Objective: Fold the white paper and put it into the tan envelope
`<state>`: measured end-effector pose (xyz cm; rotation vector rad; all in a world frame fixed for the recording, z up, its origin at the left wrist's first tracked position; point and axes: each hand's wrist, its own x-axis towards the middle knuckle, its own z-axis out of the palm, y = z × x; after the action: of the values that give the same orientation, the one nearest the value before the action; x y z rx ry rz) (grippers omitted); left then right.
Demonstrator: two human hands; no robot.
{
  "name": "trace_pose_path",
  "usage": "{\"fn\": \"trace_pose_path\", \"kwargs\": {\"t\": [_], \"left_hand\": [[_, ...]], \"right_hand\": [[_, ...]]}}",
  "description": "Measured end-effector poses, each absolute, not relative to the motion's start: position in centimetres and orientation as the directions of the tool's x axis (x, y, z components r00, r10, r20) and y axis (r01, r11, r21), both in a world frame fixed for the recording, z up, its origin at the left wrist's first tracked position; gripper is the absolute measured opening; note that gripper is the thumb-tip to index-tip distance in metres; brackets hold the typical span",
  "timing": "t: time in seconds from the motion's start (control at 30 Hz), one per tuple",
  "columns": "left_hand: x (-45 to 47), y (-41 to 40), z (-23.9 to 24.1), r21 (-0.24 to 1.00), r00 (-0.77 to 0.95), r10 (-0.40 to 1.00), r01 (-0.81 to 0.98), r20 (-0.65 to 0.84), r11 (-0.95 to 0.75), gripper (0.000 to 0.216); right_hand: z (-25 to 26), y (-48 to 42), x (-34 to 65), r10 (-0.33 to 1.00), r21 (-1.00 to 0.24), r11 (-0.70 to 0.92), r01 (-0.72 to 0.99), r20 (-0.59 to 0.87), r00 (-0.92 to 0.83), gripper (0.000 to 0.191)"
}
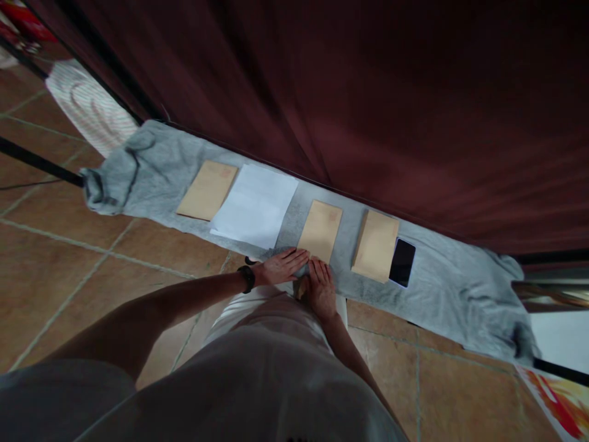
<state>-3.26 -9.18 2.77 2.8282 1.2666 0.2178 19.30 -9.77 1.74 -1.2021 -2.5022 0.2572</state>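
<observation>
A brown paper envelope (323, 225) lies lengthwise before me, its near end at the bench's front edge. My left hand (281, 266) reaches across from the left, fingers straight and flat over that end's left corner. Beside it, my right hand (321, 290) has its fingertips on top of the same end, with its thumb side lower. Between the hands, a small brown piece (301, 286) shows below the edge; whether it is the envelope's flap is hard to see. The fingertips of both hands nearly meet.
A grey cloth (442, 288) covers the narrow bench. White paper sheets (257, 205) and another envelope (209, 189) lie left. On the right are a thicker stack of envelopes (376, 245) and a dark phone (402, 263). A maroon curtain (368, 110) hangs behind.
</observation>
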Motion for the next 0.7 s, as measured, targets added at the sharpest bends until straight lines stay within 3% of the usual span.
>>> {"fn": "trace_pose_path", "kwargs": {"t": [0.17, 0.47, 0.7], "left_hand": [[-3.2, -9.4, 2.7, 0.108, 0.652, 0.75, 0.742, 0.11, -0.661, 0.066], [-3.3, -10.3, 2.7, 0.215, 0.491, 0.862, 0.834, 0.126, -0.507, 0.067], [-2.2, -9.7, 4.3, 0.254, 0.387, 0.918, 0.883, 0.084, -0.395, 0.043]], "right_hand": [[1.5, -9.9, 18.9, 0.788, -0.302, 0.616, 0.728, 0.226, -0.572, 0.054], [1.0, -10.1, 19.1, 0.788, -0.319, 0.616, 0.72, 0.271, -0.554, 0.052], [1.2, -10.1, 18.9, 0.784, -0.319, 0.62, 0.717, 0.283, -0.552, 0.05]]}}
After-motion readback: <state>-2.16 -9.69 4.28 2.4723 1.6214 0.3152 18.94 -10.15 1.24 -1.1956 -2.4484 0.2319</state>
